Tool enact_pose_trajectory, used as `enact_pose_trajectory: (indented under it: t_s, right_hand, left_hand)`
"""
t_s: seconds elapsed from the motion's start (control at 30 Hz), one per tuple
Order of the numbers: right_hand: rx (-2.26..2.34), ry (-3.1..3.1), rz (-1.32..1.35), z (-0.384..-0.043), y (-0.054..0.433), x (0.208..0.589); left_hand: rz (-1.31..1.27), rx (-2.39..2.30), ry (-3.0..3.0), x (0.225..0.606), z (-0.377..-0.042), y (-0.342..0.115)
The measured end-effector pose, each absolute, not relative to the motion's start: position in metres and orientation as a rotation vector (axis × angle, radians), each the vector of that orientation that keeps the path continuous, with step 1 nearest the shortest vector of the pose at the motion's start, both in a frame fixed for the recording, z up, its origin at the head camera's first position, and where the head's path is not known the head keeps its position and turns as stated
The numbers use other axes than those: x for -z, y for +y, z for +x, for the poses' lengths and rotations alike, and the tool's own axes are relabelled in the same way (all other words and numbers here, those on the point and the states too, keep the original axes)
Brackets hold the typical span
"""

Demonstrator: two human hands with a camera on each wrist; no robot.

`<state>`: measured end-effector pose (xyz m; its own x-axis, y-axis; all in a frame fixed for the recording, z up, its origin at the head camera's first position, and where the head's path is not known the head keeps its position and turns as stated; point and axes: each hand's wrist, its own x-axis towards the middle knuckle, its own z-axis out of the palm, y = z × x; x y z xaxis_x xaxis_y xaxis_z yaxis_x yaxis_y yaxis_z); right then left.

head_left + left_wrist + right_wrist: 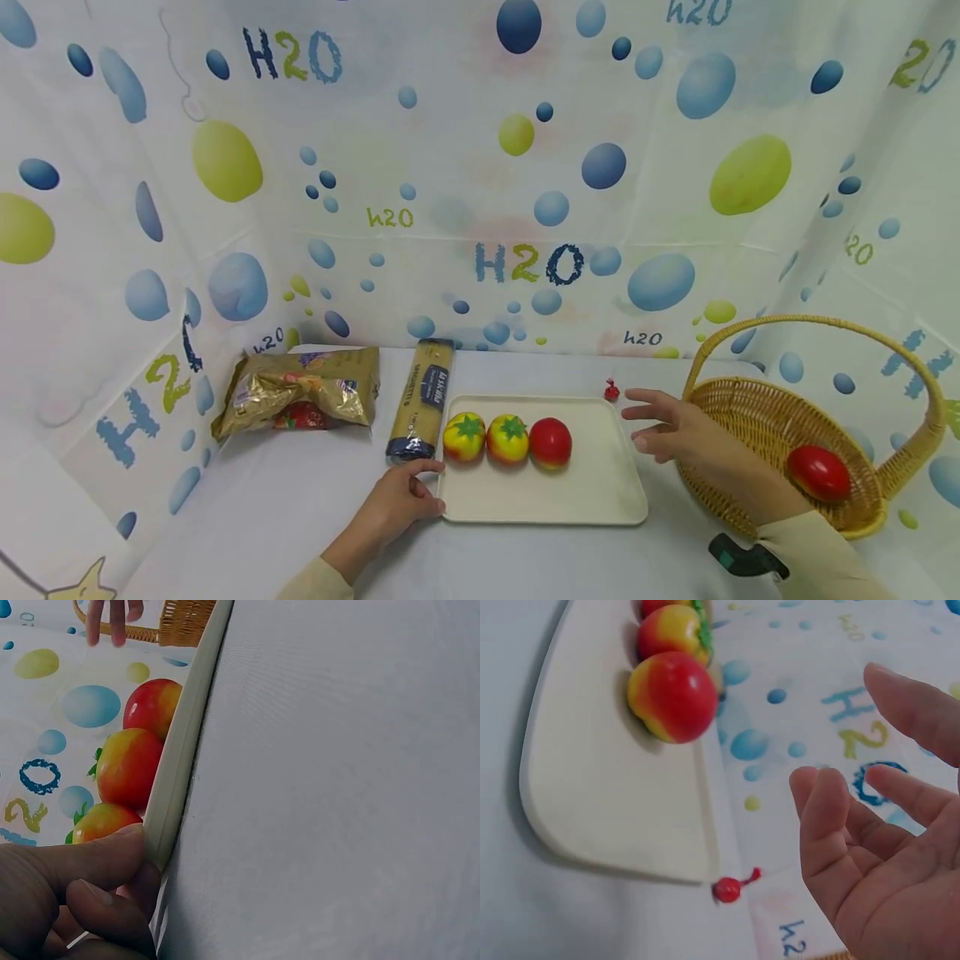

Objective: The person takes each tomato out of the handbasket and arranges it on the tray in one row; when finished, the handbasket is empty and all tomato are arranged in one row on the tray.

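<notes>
A cream tray [540, 504] lies on the white table with three red-and-yellow tomato-like fruits in a row along its back half. Two of them, the left fruit [463, 437] and the middle fruit [508, 439], show green leafy tops; the right fruit [551, 442] looks red. My left hand [393, 504] holds the tray's left rim, thumb and finger at the edge. Over the tray's right side, my right hand [678, 429] hovers with spread, slightly bent fingers and nothing in them. Near its fingertips lies a small red wrapped candy [612, 389], just beyond the tray's back right corner.
To the right stands a wicker basket [738, 400] with a tall handle and a red oval fruit [819, 472] inside. A spaghetti pack [422, 400] lies left of the tray. Farther left sits a gold foil bag [300, 390]. A patterned curtain [450, 167] closes off the back.
</notes>
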<state>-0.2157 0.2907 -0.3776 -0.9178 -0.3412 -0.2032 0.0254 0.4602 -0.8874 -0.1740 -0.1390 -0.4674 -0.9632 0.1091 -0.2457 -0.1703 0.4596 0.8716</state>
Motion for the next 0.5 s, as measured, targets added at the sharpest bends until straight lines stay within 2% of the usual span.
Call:
enact_pose_trajectory:
  t_s: [0.27, 0.5]
  right_hand:
    - [1.615, 2.332, -0.141, -0.188, 0.363, 0.354]
    - [1.537, 2.397, 0.180, -0.180, 0.438, 0.346]
  left_hand:
    - [-0.017, -1.522, 2.451, 0.469, -0.174, -0.139]
    - [0.003, -1.528, 2.445, 0.470, -0.172, -0.135]
